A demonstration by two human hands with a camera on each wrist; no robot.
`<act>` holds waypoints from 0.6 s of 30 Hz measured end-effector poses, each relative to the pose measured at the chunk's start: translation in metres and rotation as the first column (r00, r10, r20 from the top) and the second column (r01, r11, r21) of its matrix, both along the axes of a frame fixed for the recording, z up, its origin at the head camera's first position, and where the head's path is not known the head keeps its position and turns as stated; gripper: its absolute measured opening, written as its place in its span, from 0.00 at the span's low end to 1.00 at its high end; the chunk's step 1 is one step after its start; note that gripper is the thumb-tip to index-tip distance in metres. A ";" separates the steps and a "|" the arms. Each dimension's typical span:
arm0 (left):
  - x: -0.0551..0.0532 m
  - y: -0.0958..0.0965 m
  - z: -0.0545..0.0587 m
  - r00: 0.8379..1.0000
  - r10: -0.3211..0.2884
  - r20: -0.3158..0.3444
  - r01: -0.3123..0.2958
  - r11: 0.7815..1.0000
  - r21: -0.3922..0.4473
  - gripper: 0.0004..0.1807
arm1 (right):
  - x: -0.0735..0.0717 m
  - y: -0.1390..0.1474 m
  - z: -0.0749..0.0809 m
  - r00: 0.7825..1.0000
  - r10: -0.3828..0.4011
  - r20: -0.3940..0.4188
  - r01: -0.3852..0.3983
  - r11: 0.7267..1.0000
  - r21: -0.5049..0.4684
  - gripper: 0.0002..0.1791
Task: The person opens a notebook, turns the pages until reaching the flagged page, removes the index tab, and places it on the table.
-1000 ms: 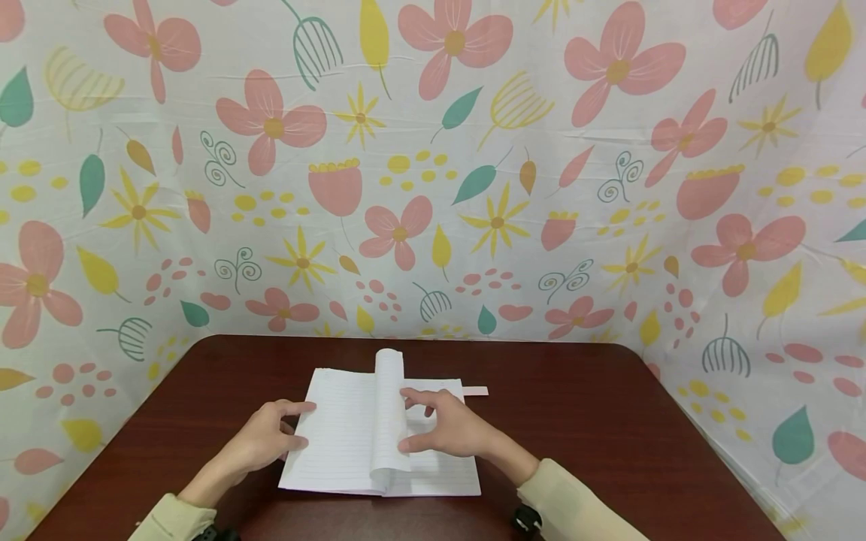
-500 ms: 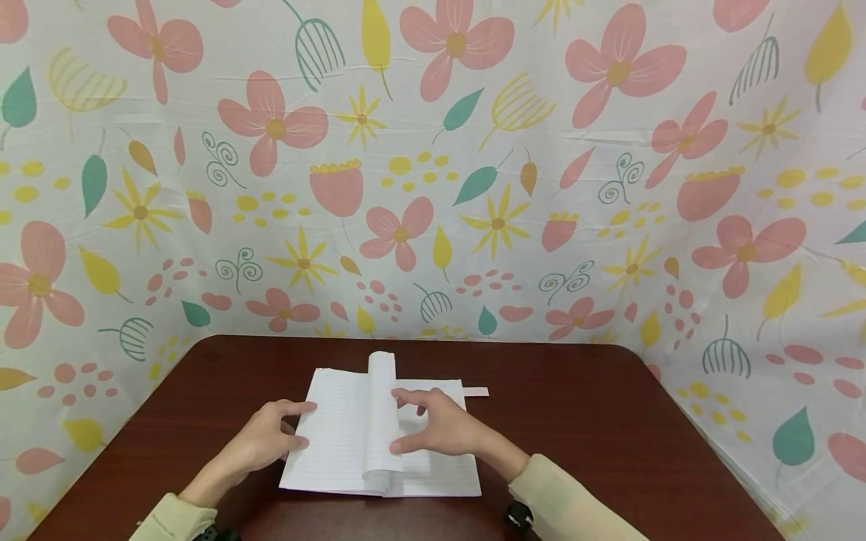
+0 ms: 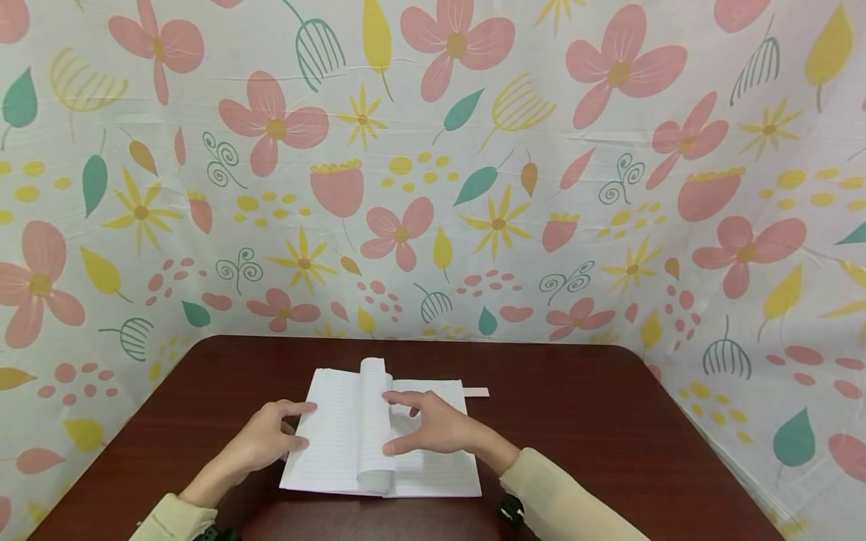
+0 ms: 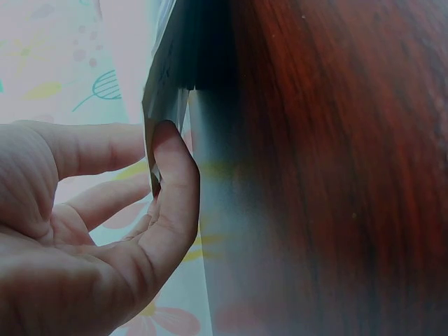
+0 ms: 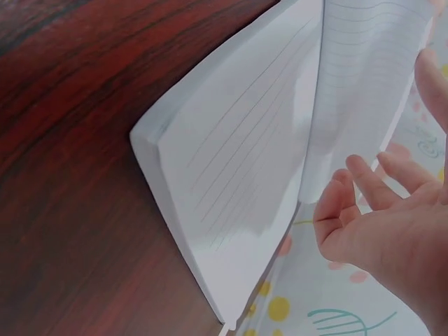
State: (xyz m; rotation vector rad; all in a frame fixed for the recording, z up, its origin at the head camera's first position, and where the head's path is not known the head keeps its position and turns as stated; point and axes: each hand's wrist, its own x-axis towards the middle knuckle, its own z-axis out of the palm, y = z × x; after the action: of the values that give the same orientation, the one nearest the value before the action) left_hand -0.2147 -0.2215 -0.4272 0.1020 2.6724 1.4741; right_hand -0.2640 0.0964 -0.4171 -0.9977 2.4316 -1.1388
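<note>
An open lined notebook [image 3: 331,428] lies on the table. Near its middle, a turning page [image 3: 373,421] stands up in a curl. At the notebook's left edge, my left hand [image 3: 257,439] pinches the sheets and cover; in the left wrist view, the notebook edge [image 4: 159,112] passes between thumb and fingers. From the right, my right hand [image 3: 433,424] touches the curled page with thumb and forefinger spread apart. The right wrist view has the fingertips [image 5: 350,164] against the raised page [image 5: 360,84], the other fingers loosely bent.
A pale strip [image 3: 476,392] sticks out past the notebook's upper right edge. The dark brown wooden table [image 3: 575,421] extends on both sides. Flower-patterned cloth [image 3: 433,188] hangs behind the table and along its sides. Black devices sit at both wrists.
My right hand has moved left, and the curled page has shifted left with it, baring more of the right-hand page. The left hand holds its place.
</note>
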 end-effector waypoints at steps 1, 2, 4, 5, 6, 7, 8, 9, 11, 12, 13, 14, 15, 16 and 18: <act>0.000 0.000 0.000 1.000 0.000 0.001 0.000 1.000 -0.001 0.29 | 0.000 -0.001 0.000 1.000 0.001 0.007 -0.001 1.000 0.006 0.46; 0.000 0.000 0.000 1.000 0.000 0.002 0.000 1.000 -0.001 0.29 | -0.001 -0.001 -0.001 1.000 0.001 0.013 -0.001 1.000 0.013 0.46; 0.000 0.000 0.000 1.000 0.000 0.001 0.000 1.000 -0.003 0.29 | -0.002 -0.002 -0.002 1.000 0.005 0.025 -0.006 1.000 0.026 0.46; 0.000 0.001 0.000 1.000 0.000 0.001 0.000 1.000 -0.005 0.29 | -0.002 -0.003 -0.002 1.000 0.006 0.031 -0.007 0.999 0.032 0.46; 0.001 0.001 0.000 1.000 0.000 0.001 0.000 1.000 -0.006 0.29 | -0.002 -0.003 -0.002 0.999 0.006 0.034 -0.007 0.999 0.041 0.47; 0.001 0.001 0.000 1.000 0.001 0.001 -0.001 1.000 -0.007 0.29 | -0.002 -0.004 -0.002 0.999 0.007 0.036 -0.009 0.999 0.045 0.47; 0.001 0.001 0.000 1.000 0.000 0.001 0.000 1.000 -0.007 0.29 | -0.002 -0.004 -0.003 0.999 0.008 0.036 -0.009 0.999 0.049 0.47; 0.001 0.001 0.000 1.000 0.000 0.001 0.000 1.000 -0.007 0.29 | -0.002 -0.004 -0.003 0.999 0.008 0.038 -0.010 0.999 0.051 0.47; 0.001 0.001 0.001 1.000 0.001 0.002 -0.001 1.000 -0.005 0.29 | -0.002 -0.005 -0.003 0.999 0.008 0.039 -0.010 0.999 0.054 0.47; 0.001 0.001 0.001 1.000 0.000 0.002 0.000 1.000 -0.004 0.29 | -0.003 -0.005 -0.004 0.999 0.009 0.039 -0.011 0.998 0.054 0.47; 0.001 0.001 0.001 1.000 0.001 0.003 -0.001 1.000 -0.003 0.29 | -0.003 -0.006 -0.004 0.999 0.013 0.036 -0.015 0.999 0.052 0.47; 0.001 0.001 0.001 1.000 0.001 0.003 -0.001 1.000 -0.001 0.29 | -0.003 -0.006 -0.004 0.999 0.014 0.036 -0.016 0.999 0.052 0.47; 0.001 0.001 0.001 1.000 0.001 0.003 -0.001 1.000 0.000 0.29 | -0.003 -0.007 -0.005 0.999 0.016 0.037 -0.018 0.998 0.052 0.47; 0.001 0.001 0.001 1.000 0.000 0.004 0.000 1.000 0.002 0.29 | -0.003 -0.008 -0.005 0.999 0.019 0.035 -0.021 0.998 0.053 0.47; 0.001 0.001 0.001 1.000 0.002 0.007 -0.002 1.000 0.005 0.29 | -0.003 -0.009 -0.005 0.999 0.020 0.040 -0.022 0.998 0.056 0.48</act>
State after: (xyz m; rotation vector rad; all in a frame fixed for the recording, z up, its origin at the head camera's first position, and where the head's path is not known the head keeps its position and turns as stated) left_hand -0.2136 -0.2204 -0.4260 0.0946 2.6649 1.4787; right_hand -0.2668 0.0874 -0.4221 -0.9725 2.4027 -1.0669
